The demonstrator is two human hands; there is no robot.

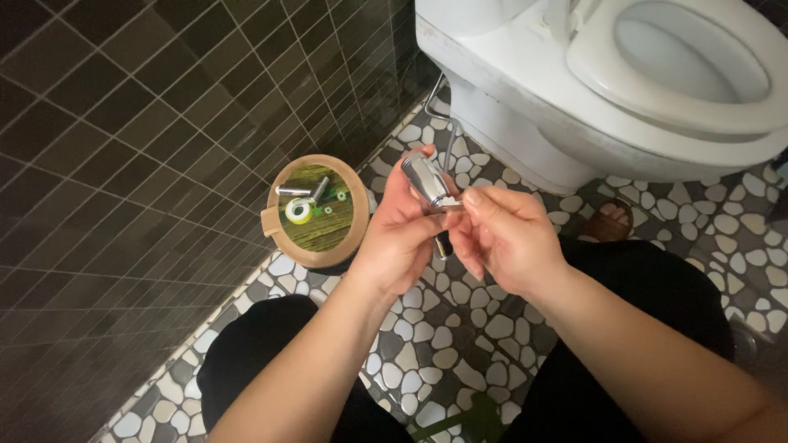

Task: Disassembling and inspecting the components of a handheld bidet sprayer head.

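My left hand (394, 234) grips a shiny chrome sprayer head (425, 180), holding it upright in front of me. My right hand (501, 234) pinches at the lower end of that chrome piece with thumb and forefinger; whether a small part sits between those fingertips is hidden. A dark handle or hose end (442, 244) pokes down below the hands. To the left, a round tan lid (316, 213) lies on the floor and carries a roll of white tape (297, 210), two small metal pieces (305, 190) and small washers.
A white toilet (607, 90) stands at the upper right, with a thin metal hose (448, 139) running down beside its base. Dark square wall tiles (123, 148) fill the left. The floor is pebble mosaic (460, 328). My knees in black trousers frame the bottom.
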